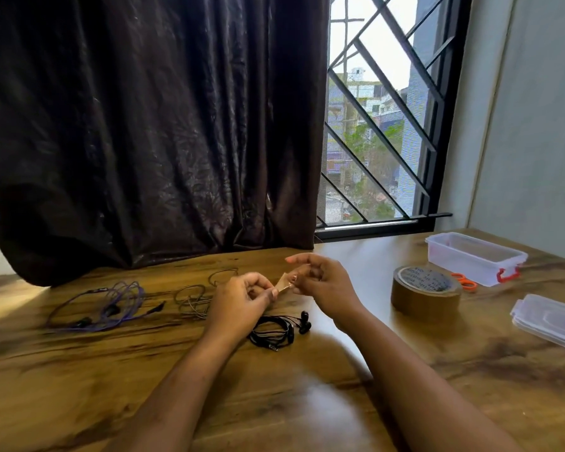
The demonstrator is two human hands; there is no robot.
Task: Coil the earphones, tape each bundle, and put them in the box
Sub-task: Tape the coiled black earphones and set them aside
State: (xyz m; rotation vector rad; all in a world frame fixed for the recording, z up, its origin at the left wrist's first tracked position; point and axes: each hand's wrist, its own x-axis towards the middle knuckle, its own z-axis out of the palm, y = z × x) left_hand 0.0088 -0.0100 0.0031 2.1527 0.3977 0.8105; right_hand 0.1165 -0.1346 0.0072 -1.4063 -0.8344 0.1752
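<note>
Both hands hover above the wooden table (291, 402), sharing a short strip of brown tape (284, 283). The left hand (242, 298) pinches its lower end with curled fingers, and the right hand (320, 282) seems to nip the upper end between thumb and fingertip, though blur makes that grip hard to read. Just below them on the table lies a coiled set of black earphones (274, 331). A purple pair (105, 308) and a thin grey pair (193, 298) lie loose further left. To the right sit the tape roll (424, 291), orange-handled scissors (463, 281) beside the open clear box (473, 259), and nearer, its lid (552, 321).
</note>
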